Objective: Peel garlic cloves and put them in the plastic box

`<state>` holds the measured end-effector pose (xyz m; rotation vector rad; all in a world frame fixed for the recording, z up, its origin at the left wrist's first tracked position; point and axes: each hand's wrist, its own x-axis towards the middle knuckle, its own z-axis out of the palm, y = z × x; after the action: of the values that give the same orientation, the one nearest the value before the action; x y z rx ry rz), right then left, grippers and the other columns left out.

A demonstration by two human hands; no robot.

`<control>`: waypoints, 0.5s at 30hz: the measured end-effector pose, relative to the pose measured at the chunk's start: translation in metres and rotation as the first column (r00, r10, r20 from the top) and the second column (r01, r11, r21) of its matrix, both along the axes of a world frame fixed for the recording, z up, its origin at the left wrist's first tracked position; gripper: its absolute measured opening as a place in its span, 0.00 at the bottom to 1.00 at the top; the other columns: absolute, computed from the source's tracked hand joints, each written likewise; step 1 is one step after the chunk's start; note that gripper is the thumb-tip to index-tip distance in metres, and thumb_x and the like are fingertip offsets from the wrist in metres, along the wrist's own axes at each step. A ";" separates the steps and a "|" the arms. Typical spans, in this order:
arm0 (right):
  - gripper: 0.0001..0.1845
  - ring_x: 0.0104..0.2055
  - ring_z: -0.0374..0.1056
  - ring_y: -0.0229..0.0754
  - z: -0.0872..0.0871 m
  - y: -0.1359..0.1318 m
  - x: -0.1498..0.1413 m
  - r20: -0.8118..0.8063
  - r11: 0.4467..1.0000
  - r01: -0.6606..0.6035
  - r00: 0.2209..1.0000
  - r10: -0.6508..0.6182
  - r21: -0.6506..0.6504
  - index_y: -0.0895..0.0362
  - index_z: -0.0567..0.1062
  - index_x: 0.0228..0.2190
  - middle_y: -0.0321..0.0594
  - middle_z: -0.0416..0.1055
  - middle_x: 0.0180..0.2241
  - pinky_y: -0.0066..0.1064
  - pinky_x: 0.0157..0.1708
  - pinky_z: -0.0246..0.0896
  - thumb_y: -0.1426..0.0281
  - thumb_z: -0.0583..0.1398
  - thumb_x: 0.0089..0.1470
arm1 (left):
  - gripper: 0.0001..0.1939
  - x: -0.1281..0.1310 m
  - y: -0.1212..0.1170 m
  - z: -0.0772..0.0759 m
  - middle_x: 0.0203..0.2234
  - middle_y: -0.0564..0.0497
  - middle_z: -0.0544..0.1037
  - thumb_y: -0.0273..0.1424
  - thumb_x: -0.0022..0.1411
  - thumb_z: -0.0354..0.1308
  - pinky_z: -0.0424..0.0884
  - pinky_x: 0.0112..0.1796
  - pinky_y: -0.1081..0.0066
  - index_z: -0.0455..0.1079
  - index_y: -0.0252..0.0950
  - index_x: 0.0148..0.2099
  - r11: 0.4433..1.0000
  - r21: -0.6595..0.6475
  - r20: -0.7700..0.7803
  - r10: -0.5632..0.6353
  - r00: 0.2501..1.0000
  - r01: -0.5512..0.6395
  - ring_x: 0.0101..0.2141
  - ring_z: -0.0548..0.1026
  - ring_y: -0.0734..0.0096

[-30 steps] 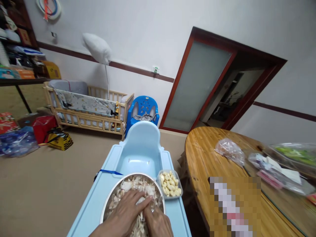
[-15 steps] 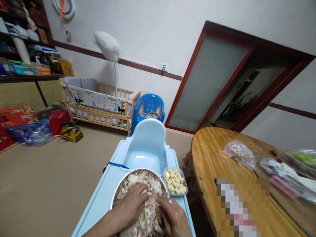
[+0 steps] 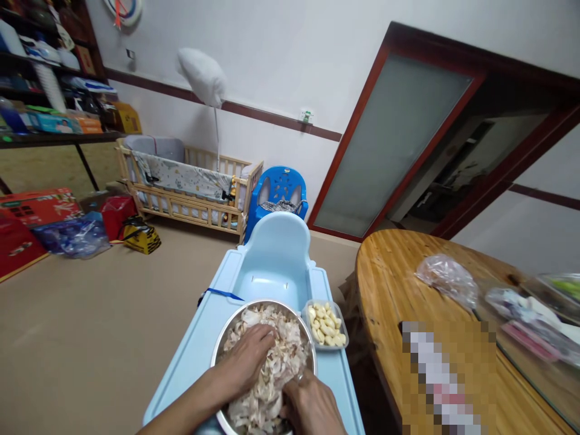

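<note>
A round metal bowl [image 3: 219, 345] full of dry, papery garlic skins [image 3: 276, 362] stands on the light blue tray of a child's high chair [image 3: 181, 362]. My left hand [image 3: 251, 356] lies over the skins on the bowl's left side, fingers stretched forward and tips partly sunk among them. At the bowl's lower right, my right hand [image 3: 312, 402] reaches down into the skins; a ring shows on it, but its fingertips are hidden. Beside the bowl on the right sits a clear plastic container [image 3: 347, 338] of peeled garlic cloves [image 3: 325, 324].
To the right stands a wooden table [image 3: 385, 266] bearing a clear plastic bag [image 3: 447, 279] and other wrapped items. Behind the high chair are a blue plastic chair [image 3: 283, 181] and a wooden crib [image 3: 190, 211]. Bags and boxes [image 3: 77, 235] lie on the floor at left.
My right hand has moved lower and deeper into the skins at the bowl's near right. My left hand stays over the skins. The whole view has shifted slightly.
</note>
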<state>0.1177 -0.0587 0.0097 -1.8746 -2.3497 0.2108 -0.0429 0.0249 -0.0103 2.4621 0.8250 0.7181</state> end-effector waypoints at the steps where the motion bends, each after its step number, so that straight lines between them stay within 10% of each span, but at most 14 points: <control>1: 0.11 0.33 0.70 0.39 -0.002 0.001 0.000 0.020 1.000 -0.002 1.000 0.002 -0.011 0.53 0.73 0.25 0.37 0.76 0.31 0.22 0.29 0.57 0.80 0.57 0.41 | 0.20 -0.001 0.000 -0.001 0.42 0.43 0.72 0.15 0.54 0.44 0.65 0.49 0.59 0.65 0.36 0.45 1.000 0.006 0.002 -0.006 1.000 0.006 0.45 0.69 0.62; 15: 0.11 0.35 0.71 0.46 0.016 0.015 -0.010 0.159 0.966 -0.056 0.982 0.099 -0.253 0.53 0.76 0.31 0.41 0.75 0.32 0.27 0.30 0.59 0.68 0.66 0.40 | 0.25 -0.002 0.002 -0.006 0.48 0.40 0.69 0.12 0.50 0.44 0.62 0.52 0.60 0.64 0.32 0.49 0.994 -0.110 -0.047 0.012 0.999 -0.018 0.51 0.65 0.61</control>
<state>0.1082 -0.0437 0.0257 -1.9807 -2.6220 0.3842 -0.0445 0.0271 -0.0158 2.3844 0.8775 0.6059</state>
